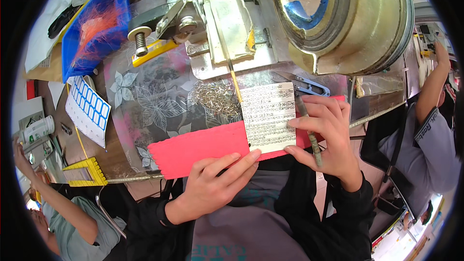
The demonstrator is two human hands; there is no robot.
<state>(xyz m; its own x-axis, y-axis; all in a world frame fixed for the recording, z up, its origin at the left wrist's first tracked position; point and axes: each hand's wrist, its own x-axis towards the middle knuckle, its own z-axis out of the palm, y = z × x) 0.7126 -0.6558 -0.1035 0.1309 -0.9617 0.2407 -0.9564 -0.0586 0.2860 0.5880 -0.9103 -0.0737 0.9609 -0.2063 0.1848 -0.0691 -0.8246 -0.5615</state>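
Observation:
A small white notepad (pixel 268 106) filled with rows of handwriting lies on a long red strip with a jagged edge (pixel 193 152) at the table's near edge. My right hand (pixel 331 133) is closed on a mottled grey-green pen (pixel 314 150), held slanting under the fingers. Its fingertips touch the right side of the notepad. My left hand (pixel 217 181) lies with fingers stretched on the red strip, fingertips at the notepad's lower left corner. Just left of the notepad is a heap of small metal pieces (pixel 217 99). Blue-handled thread snips (pixel 309 86) lie beyond it.
A metal machine with a tray (pixel 227 29) and a large round housing (pixel 357 24) stand at the back. On the left are a blue bin (pixel 104 7) with orange threads, a sheet of blue-edged labels (pixel 89 106) and a yellow holder (pixel 86 171). Other people sit at both sides.

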